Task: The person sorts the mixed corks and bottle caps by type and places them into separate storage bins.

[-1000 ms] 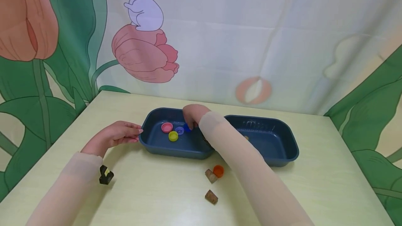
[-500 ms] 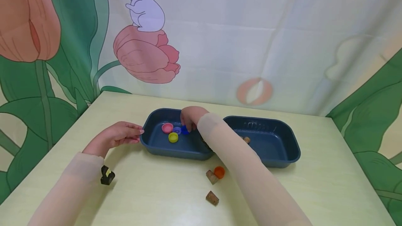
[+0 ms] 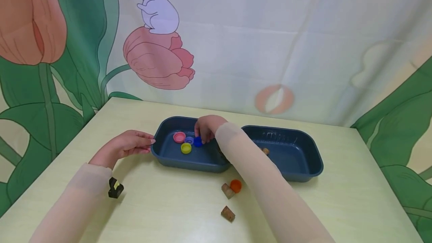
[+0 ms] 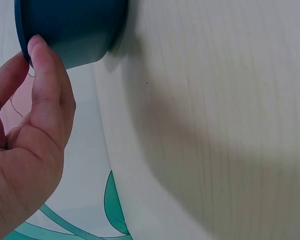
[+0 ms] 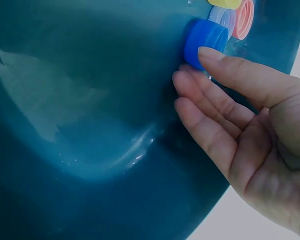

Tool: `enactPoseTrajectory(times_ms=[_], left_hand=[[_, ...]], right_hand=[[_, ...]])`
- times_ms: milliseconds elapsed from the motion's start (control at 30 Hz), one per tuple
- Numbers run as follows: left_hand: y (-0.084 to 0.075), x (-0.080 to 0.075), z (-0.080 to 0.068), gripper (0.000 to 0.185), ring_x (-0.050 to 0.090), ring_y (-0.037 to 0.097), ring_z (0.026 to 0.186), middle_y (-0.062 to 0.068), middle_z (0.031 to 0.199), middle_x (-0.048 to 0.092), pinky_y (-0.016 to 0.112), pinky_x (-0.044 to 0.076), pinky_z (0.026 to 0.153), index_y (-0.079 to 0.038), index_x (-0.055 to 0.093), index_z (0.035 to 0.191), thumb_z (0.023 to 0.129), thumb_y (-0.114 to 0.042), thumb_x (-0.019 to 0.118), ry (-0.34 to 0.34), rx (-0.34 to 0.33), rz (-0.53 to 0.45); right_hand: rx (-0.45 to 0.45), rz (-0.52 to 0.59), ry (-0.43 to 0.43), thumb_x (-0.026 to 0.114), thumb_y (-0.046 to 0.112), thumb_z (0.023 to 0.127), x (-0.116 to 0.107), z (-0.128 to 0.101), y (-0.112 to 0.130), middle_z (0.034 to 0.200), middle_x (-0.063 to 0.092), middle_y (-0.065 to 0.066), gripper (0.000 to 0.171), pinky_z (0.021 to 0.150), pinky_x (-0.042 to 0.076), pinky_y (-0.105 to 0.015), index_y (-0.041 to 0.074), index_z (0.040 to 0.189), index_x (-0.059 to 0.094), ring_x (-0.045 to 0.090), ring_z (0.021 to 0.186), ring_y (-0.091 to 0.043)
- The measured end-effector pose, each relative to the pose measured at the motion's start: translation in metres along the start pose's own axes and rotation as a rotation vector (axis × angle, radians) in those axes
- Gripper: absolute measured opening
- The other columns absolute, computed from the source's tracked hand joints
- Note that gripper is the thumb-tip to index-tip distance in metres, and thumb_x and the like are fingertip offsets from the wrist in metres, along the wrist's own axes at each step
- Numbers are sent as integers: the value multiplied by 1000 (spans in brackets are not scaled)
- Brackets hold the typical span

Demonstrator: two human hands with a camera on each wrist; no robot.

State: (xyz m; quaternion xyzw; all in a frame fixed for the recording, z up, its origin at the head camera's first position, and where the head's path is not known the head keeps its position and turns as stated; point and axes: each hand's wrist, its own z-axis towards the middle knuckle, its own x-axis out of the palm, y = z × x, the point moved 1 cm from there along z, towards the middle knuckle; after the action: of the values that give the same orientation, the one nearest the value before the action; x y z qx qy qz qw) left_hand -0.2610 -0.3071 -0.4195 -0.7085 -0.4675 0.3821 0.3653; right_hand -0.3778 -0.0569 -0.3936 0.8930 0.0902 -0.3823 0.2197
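- Head view: the right hand [image 3: 206, 126] reaches into the left blue tray [image 3: 168, 153], its fingertips on a blue cap [image 3: 198, 142] lying on the tray floor. Beside that cap lie a purple cap [image 3: 189, 140], a pink cap [image 3: 179, 137] and a yellow cap [image 3: 186, 147]. The left hand [image 3: 123, 146] rests against the tray's left end. A second blue tray [image 3: 303, 160] stands just to the right. On the desk [image 3: 162, 205] in front lie an orange cap [image 3: 235, 185] and two corks [image 3: 227, 191].
- Left wrist view: the left hand [image 4: 25, 150] has relaxed, nearly straight fingers, one fingertip touching the tray's wall [image 4: 75, 30]; it grips nothing.
- Right wrist view: the right hand [image 5: 240, 130] is spread, fingers straight; the fingertips [image 5: 210, 55] touch the blue cap [image 5: 205, 40], not pinching it.
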Motion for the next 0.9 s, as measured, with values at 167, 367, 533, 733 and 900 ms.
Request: enactPoseTrajectory(times_ms=[167,367,533,733,900], left_hand=[[0,-1,0,54,67,4,76,-7,84,70,18,62,79,15,38,147,105,-14,56,5,1,2],[-1,0,-1,54,67,3,75,-7,83,70,18,62,77,16,38,146,105,-13,56,4,-1,-4],[-1,0,-1,53,68,3,75,-7,82,70,18,62,77,15,38,147,105,-13,56,2,-8,-9],[-1,1,-1,53,67,3,75,-8,82,69,18,62,78,15,37,147,106,-13,55,4,-5,-19],[-1,0,-2,53,67,3,75,-8,82,69,18,62,77,15,37,147,106,-13,55,6,-5,-23]], right_hand=[[1,29,7,74,5,91,-1,-1,-1,90,67,-4,14,102,58,-39,14,95,65,61,81,-18],[15,64,23,73,7,93,-1,2,-3,91,68,-4,12,98,58,-35,15,91,65,62,85,-17],[15,70,40,72,8,95,-1,3,-3,91,66,-3,10,79,56,-26,15,91,65,62,84,-16],[40,82,28,67,7,97,-1,0,-1,99,68,-5,11,88,59,-28,12,107,71,63,88,-17],[16,64,51,63,6,100,-5,-4,-3,118,72,-12,29,95,59,-28,9,128,68,65,93,-16]])
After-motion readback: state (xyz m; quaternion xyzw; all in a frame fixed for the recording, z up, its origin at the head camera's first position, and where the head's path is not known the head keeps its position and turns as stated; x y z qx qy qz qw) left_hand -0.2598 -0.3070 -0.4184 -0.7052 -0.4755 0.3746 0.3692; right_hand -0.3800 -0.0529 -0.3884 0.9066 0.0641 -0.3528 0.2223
